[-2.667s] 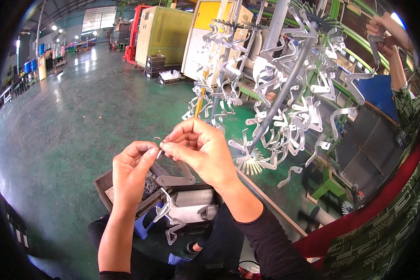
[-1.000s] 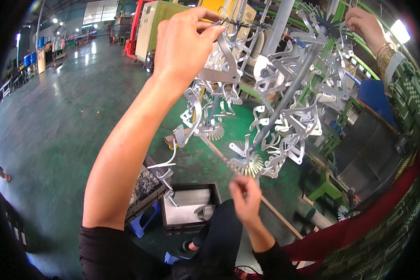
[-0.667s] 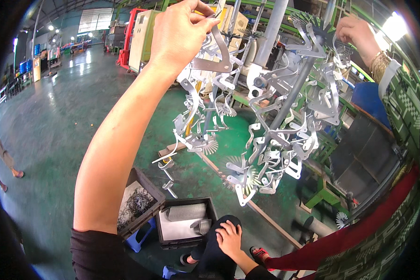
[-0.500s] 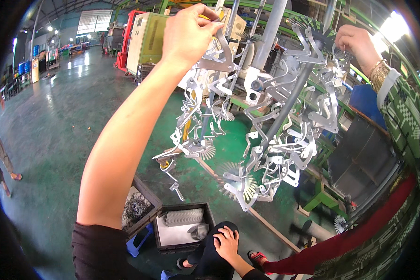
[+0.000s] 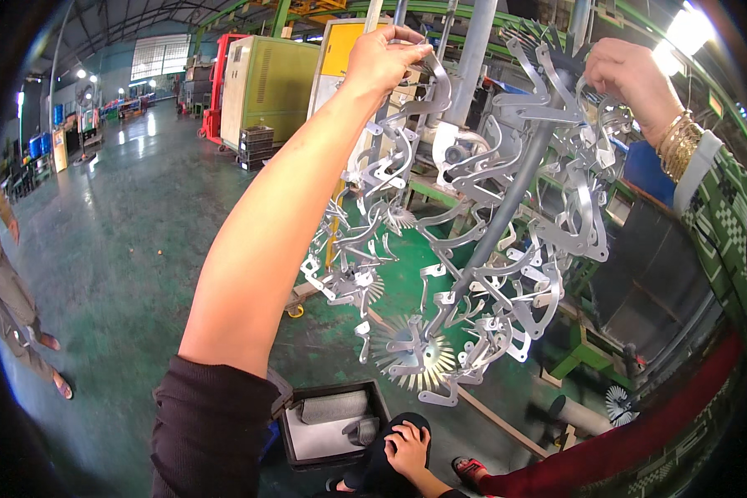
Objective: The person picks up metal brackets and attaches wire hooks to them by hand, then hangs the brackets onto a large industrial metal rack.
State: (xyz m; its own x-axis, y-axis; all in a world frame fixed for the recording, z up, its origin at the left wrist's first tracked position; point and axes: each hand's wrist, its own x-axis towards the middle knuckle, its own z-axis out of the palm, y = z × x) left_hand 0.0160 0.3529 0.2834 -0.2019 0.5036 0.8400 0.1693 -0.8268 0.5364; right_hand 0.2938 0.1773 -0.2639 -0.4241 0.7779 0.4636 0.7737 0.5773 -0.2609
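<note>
Left hand [image 5: 386, 58] unmoved — arm raised, gripping hanging metal part [image 5: 423, 95].

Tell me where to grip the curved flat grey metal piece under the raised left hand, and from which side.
Grip the curved flat grey metal piece by its upper arc, where the left hand touches it. Come from the near side, pinching its flat faces: the lower end hangs among other hung parts, so the top looks freest.

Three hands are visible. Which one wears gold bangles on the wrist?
The hand at the upper right, a co-worker's, reaching into the hanging metal parts. The other two wrists are bare.
</note>
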